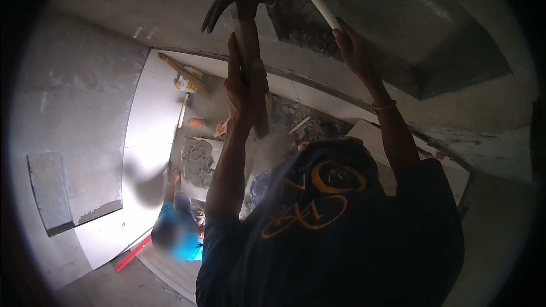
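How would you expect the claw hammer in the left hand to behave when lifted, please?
The claw hammer would likely feel head-heavy, since its dark, metal-looking head is thick. It is probably stiff: the handle runs straight through the left hand. Its curved claw should discourage rolling.

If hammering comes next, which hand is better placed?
Probably the left hand: it grips the hammer, leaving the head uncovered. The right hand is occupied holding a slim pale rod.

Dark-headed, brown-handled hammer (246,34), cream stick (319,5), black shirt (375,244) with gold lettering (315,210), turquoise shirt (187,243), red bar (132,253), white tiles (151,102).
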